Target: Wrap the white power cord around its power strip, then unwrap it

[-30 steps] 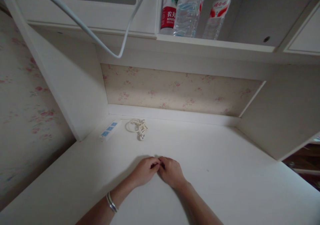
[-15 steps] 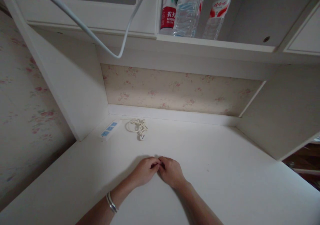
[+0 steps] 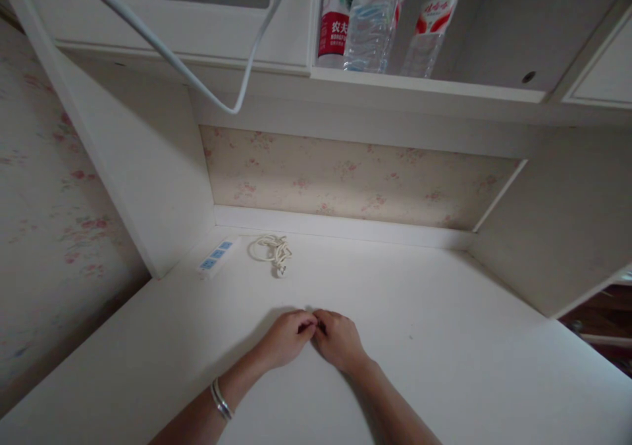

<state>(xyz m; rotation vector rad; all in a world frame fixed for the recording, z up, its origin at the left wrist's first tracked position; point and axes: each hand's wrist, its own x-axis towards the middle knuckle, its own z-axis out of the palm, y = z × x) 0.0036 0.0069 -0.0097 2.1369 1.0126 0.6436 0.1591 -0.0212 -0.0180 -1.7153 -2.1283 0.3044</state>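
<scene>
On the white desk top (image 3: 419,386), my left hand (image 3: 290,336) and my right hand (image 3: 338,340) rest with their curled fingertips touching each other. Both are closed, fingers bent inward; whether anything sits between the fingertips is hidden. Silver bangles (image 3: 220,399) circle my left wrist. Beyond the hands, toward the back left, lies a bundled white cord (image 3: 270,249) with its plug (image 3: 279,272) facing me. Left of the cord is a white power strip (image 3: 216,257) with blue socket faces. Neither hand touches these.
Above the desk, a shelf (image 3: 424,84) holds several plastic bottles, among them a red-labelled water bottle (image 3: 336,24) and a clear bottle (image 3: 372,27). A pale bent tube (image 3: 197,84) hangs across the upper left. Side panels (image 3: 143,162) and a floral back wall (image 3: 345,175) enclose the desk.
</scene>
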